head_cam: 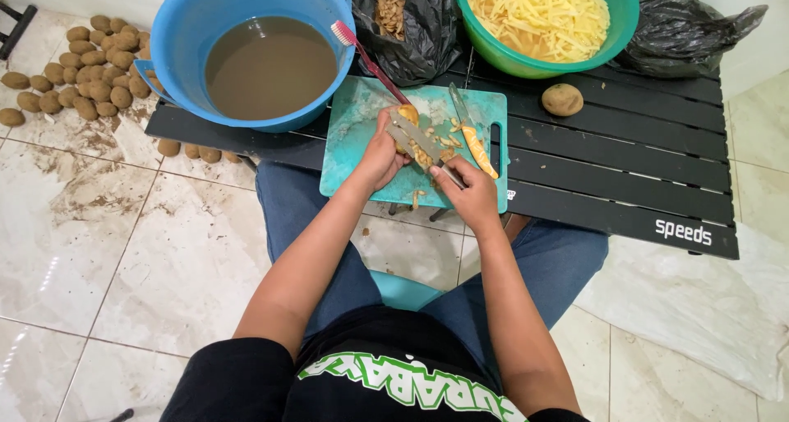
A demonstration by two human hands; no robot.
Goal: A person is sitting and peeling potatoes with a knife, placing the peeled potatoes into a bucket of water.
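Dark slatted counter (625,155) sits right over the knees, everything within arm's reach. Blue basin (185,27) of murky water up left, green bowl (622,11) heaped with pale cut strips up right, so it reads dirty side, clean side. Between them the teal cutting board (353,155) lies square in front. Left hand (380,157), fingers curled, pins the half-peeled potato (408,114) to the board; right hand (468,193), fingers wrapped round the handle, angles the knife (415,138) across it. One whole potato (563,99) waits nearby.
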